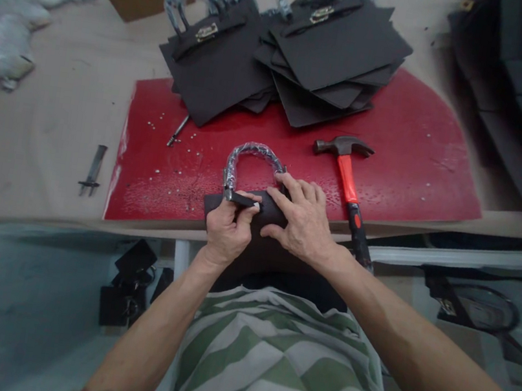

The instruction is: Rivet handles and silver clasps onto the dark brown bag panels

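At the near edge of the red board, a dark bag panel [213, 203] lies under both hands, with a plastic-wrapped handle [254, 149] arching up from it. My left hand [230, 227] is closed, its thumb and fingers pinching a short black strap [242, 200] near the handle's left foot. A small pale bit shows at the strap's tip. My right hand [304, 218] rests on the panel with fingers stretched and apart, fingertips by the handle's right foot. The part of the panel beneath the palms is hidden.
A claw hammer [348, 186] with a red and black grip lies to the right on the red board [418, 160]. Behind are stacked dark bag panels [337, 43] with wrapped handles. A metal punch [178, 131] and a metal tool [93, 170] lie left.
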`<state>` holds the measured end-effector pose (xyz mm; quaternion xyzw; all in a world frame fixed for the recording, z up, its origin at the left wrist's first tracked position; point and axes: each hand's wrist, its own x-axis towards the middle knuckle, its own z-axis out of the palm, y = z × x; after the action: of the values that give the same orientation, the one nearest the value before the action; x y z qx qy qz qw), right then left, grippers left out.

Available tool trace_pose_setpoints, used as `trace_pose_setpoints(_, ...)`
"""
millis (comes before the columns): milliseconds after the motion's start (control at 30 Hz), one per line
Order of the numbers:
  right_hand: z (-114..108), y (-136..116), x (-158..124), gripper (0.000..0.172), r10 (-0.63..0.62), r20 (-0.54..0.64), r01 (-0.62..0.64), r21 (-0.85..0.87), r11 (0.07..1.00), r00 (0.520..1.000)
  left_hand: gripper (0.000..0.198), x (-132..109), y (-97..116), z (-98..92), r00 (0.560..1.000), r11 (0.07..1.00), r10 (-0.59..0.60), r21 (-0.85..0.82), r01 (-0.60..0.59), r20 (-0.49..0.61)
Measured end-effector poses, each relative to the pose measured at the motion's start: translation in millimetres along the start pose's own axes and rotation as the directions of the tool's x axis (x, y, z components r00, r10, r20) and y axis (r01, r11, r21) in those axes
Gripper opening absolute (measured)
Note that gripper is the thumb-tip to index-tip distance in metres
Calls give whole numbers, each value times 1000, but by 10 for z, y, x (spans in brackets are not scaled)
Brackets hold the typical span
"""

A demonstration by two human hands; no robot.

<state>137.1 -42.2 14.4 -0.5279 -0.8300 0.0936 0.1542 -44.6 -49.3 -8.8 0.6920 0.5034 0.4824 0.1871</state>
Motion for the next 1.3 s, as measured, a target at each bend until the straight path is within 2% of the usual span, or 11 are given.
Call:
trace_pose_setpoints(467, 7, 8, -1, 77, -1, -11, 2, 45, 999, 1000, 10, 73, 13, -20, 989, 990, 114, 66, -121, 91)
trace_pose_setpoints(600, -68, 72, -16, 64, -33, -34, 38, 154, 987, 999, 12, 58, -16, 4, 980, 981, 159, 94, -171, 117)
trace_pose_setpoints(667, -176, 165, -69, 54, -18, -118, 42, 209, 977, 993, 12, 48, -29, 17, 982, 983, 155, 81, -164, 111)
trace_pose_setpoints(767, -366, 358, -229, 42, 157, -294, -112, 164, 980, 943, 11, 37, -32, 30, 986, 990, 129, 45, -134, 102)
trace_pose_setpoints(833, -457, 482, -355, 38, 307, -306, -302, 65, 951, 901, 11, 36, -26, 35, 987, 991, 123, 30, -127, 107)
trace_pose_setpoints(967, -534, 633, -461, 26, 532, -109, -540, -78, 838, 840, 11, 50, -20, 46, 982, 988, 151, 15, -154, 114)
trace_pose_setpoints(1033, -585, 673, -404, 16, 639, 14, -637, 97, 764, 769, 10, 60, -24, 54, 981, 986, 164, 2, -165, 107)
trace_pose_setpoints(1100, -668, 703, -313, 12, 683, 254, -715, 415, 562, 685, 11, 67, -24, 61, 981, 986, 168, -5, -168, 99)
trace_pose_setpoints(1167, -761, 708, -244, 13, 589, 485, -728, 623, 286, 646, 12, 70, -19, 64, 983, 987, 162, -3, -163, 89)
trace_pose_setpoints(1233, -835, 661, -234, 15, 496, 600, -718, 693, 71, 628, 12, 68, -11, 65, 984, 987, 163, -1, -163, 78)
trace_pose_setpoints(1300, -897, 545, -284, 17, 486, 618, -690, 723, -43, 617, 12, 64, -8, 66, 983, 986, 169, -4, -169, 68)
